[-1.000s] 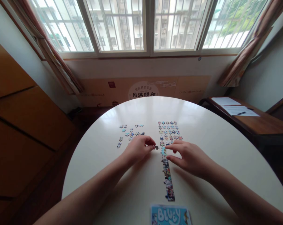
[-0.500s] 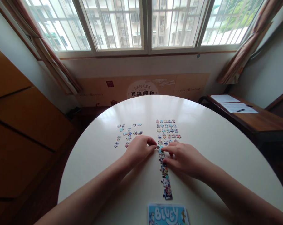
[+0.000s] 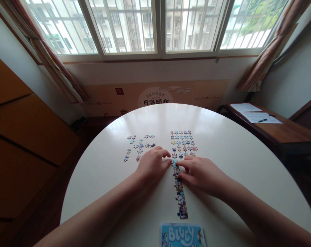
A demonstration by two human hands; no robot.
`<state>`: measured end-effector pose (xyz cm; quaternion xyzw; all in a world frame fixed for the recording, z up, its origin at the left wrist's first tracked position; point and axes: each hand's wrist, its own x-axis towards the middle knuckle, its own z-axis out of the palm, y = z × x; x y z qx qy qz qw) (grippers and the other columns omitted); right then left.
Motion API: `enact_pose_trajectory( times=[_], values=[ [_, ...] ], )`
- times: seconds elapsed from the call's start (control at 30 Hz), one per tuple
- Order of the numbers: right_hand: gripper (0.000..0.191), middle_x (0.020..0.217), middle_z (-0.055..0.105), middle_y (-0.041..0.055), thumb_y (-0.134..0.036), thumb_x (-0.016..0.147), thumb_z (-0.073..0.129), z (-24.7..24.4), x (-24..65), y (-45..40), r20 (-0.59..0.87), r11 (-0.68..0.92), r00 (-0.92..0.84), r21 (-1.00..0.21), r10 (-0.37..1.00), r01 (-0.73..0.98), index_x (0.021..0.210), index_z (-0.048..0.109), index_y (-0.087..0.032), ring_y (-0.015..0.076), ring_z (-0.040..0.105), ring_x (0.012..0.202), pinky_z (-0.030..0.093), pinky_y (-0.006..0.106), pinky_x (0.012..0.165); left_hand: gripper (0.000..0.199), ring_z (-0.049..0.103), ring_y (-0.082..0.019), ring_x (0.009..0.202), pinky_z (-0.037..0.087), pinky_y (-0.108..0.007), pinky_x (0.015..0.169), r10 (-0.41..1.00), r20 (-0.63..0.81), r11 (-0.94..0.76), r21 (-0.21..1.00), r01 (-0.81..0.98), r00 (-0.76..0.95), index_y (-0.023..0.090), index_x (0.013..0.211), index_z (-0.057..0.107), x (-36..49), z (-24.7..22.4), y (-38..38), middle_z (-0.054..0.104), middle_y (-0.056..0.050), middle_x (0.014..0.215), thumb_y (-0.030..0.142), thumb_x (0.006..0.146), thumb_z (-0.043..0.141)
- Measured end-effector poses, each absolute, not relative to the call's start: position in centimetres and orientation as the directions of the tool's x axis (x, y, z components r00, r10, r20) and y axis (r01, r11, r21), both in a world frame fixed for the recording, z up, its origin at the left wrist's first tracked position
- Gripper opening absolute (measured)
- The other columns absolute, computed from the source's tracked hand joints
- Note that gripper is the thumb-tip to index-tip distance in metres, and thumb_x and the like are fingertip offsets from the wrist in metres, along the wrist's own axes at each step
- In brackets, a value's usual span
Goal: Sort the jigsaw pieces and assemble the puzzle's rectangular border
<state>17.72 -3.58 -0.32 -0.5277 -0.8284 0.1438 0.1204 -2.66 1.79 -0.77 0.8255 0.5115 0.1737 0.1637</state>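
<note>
A narrow strip of joined puzzle pieces (image 3: 180, 195) runs down the middle of the white round table (image 3: 106, 151). At its far end is a light blue piece (image 3: 174, 161). My left hand (image 3: 154, 163) is at the left of that end, its fingers apart and nothing seen between them. From the right, my right hand (image 3: 198, 169) touches the strip with its fingertips, thumb and index finger spread. Beyond the hands lie rows of loose pieces (image 3: 182, 142). More loose pieces (image 3: 140, 145) are scattered to the left, some partly behind my left hand.
A blue "Bluey" box (image 3: 183, 235) lies at the table's near edge. To the right stands a wooden side table (image 3: 294, 128) with papers (image 3: 260, 117) and a pen on it. Windows and curtains are beyond the table.
The fingers of my left hand have parted and lifted slightly from the strip's far end. My right hand has hardly moved. The view has shifted a little.
</note>
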Motion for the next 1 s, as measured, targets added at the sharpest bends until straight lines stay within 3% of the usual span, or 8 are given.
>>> enact_pose_trajectory(
  times=[0.23, 0.67, 0.87, 1.0],
  values=[
    [0.020, 0.088, 0.069, 0.0023, -0.029, 0.088, 0.070, -0.5, 17.8, -3.5, 0.048, 0.405, -0.417, -0.361, 0.908, 0.840, 0.108, 0.072, -0.028, 0.0203, 0.065, 0.081, 0.043, 0.031, 0.066, 0.014, 0.065, -0.021, 0.084, 0.051, -0.038, 0.081, 0.886, 0.107, -0.445, 0.467, 0.764, 0.452, 0.031, 0.085, 0.080, -2.7, -0.7, 1.9, 0.073, -0.001, 0.094, 0.031, 0.086, 0.066],
    [0.020, 0.085, 0.069, 0.0014, -0.029, 0.088, 0.068, -0.4, 17.8, -3.5, 0.060, 0.415, -0.424, -0.364, 0.904, 0.834, 0.108, 0.072, -0.029, 0.0192, 0.064, 0.080, 0.042, 0.030, 0.066, 0.014, 0.064, -0.021, 0.082, 0.050, -0.036, 0.075, 0.899, 0.090, -0.424, 0.427, 0.799, 0.429, 0.027, 0.080, 0.078, -2.3, -0.9, 1.8, 0.073, -0.002, 0.094, 0.031, 0.085, 0.065],
    [0.020, 0.087, 0.069, 0.0021, -0.029, 0.088, 0.069, -0.3, 17.8, -3.5, 0.040, 0.400, -0.416, -0.374, 0.908, 0.837, 0.107, 0.072, -0.027, 0.0190, 0.064, 0.080, 0.044, 0.031, 0.068, 0.019, 0.066, -0.023, 0.091, 0.050, -0.040, 0.087, 0.891, 0.111, -0.434, 0.498, 0.751, 0.441, 0.025, 0.089, 0.078, -3.4, -0.4, 2.4, 0.076, -0.003, 0.097, 0.028, 0.090, 0.060],
    [0.022, 0.089, 0.069, 0.0018, -0.030, 0.089, 0.068, -0.4, 17.9, -3.5, 0.020, 0.386, -0.411, -0.388, 0.911, 0.837, 0.110, 0.072, -0.028, 0.0196, 0.065, 0.081, 0.046, 0.032, 0.071, 0.016, 0.067, -0.022, 0.089, 0.051, -0.039, 0.085, 0.894, 0.084, -0.417, 0.514, 0.750, 0.440, 0.025, 0.091, 0.079, -4.1, -0.3, 2.7, 0.077, -0.003, 0.096, 0.028, 0.088, 0.063]
  ],
)
